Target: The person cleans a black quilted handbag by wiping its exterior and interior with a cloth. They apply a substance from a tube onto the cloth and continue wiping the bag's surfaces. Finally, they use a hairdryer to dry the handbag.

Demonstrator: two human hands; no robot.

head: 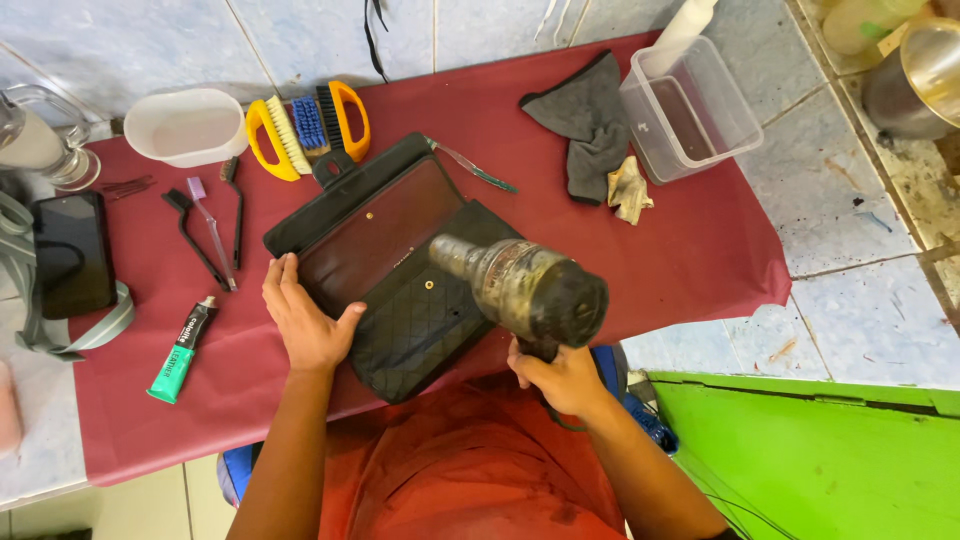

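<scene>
Head cam, looking down at your lap and red-clothed table (700, 250). Your right hand (560, 378) is nearest, fist closed tight round the grip of a dirty heat gun (525, 288), nozzle aimed toward the open black quilted bag (400, 270). Left hand (305, 320) lies flat, fingers spread, pressing the bag's left edge w/ thumb on the quilted flap; no real grasp, just holding it down. Bag sits mid-table, flap open, dark lining up. Left of it: green-capped tube (180, 352), thin brushes (210, 230), phone (72, 252) at table edge. Behind the bag: yellow brush (275, 138) and orange brush (340, 120) side by side, white tub (188, 125) beside them. Far right: grey cloth (588, 120), crumpled rag (628, 190) just below it, clear plastic box (700, 115) touching the cloth's side.
</scene>
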